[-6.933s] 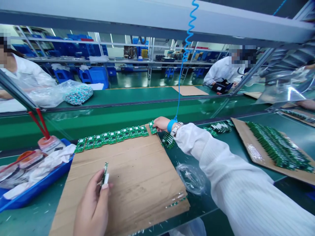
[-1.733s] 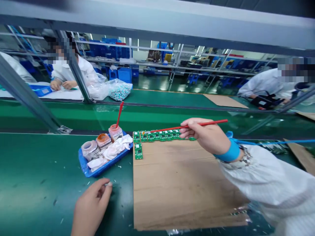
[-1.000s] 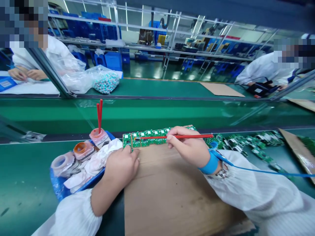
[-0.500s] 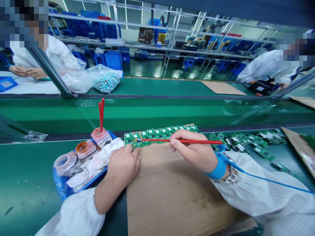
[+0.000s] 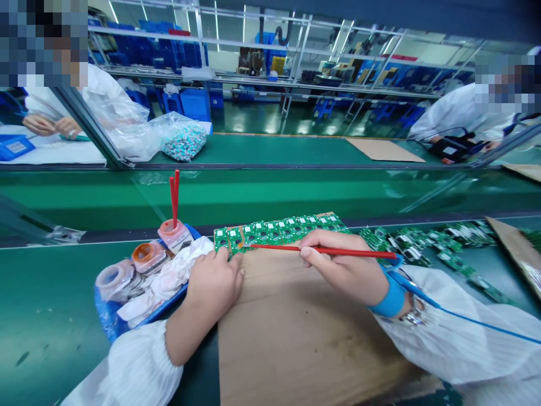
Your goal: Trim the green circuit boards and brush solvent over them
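My right hand (image 5: 344, 265) pinches a thin red-handled brush (image 5: 359, 252), held nearly level. Its tip points left, at the lower edge of the green circuit boards (image 5: 274, 228), near their left end. The boards lie in a joined row along the far edge of a brown cardboard sheet (image 5: 304, 327). My left hand (image 5: 217, 282) rests palm down with fingers apart, its fingertips against the lower left corner of the row. Left of it, a blue tray (image 5: 103, 310) holds small bottles, one an orange-rimmed bottle (image 5: 147, 256), and crumpled white tissue (image 5: 169, 276).
Two red sticks (image 5: 174, 197) stand in the far bottle. More loose circuit boards (image 5: 443, 242) are heaped on the right beside another cardboard piece (image 5: 515, 259). A blue cord (image 5: 477, 321) runs from my right wristband. Across a green divider (image 5: 253, 189), two people in white sit working.
My right hand has moved slightly right and down, drawing the brush tip from the board's face to its lower edge. My left hand stays in place on the corner.
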Action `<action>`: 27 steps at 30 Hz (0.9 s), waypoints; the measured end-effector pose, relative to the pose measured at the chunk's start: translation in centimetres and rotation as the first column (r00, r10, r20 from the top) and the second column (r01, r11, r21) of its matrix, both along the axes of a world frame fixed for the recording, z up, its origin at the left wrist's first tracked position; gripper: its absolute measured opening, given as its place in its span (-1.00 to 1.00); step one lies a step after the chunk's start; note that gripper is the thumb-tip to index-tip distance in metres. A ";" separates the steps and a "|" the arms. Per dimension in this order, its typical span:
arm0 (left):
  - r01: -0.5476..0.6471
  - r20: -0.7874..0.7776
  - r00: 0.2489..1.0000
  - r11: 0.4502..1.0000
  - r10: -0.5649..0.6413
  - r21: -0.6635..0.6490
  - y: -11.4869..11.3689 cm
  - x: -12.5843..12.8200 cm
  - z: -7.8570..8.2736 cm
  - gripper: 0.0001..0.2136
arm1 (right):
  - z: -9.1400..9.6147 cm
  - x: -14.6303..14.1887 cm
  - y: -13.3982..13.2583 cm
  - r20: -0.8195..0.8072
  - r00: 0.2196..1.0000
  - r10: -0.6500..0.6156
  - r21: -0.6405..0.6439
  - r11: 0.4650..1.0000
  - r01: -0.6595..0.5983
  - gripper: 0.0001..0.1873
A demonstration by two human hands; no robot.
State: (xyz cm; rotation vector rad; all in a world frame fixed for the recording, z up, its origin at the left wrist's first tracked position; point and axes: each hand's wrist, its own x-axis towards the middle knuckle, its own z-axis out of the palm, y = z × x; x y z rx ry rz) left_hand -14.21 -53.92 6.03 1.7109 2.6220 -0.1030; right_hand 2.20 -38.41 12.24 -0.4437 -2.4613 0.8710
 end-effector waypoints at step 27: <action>0.128 -0.072 0.989 0.992 -0.128 -0.004 1.7 0.9 0.9 -0.69 | -0.3 1.2 0.5 -0.059 0.998 0.018 0.119 0.993 -0.011 -0.82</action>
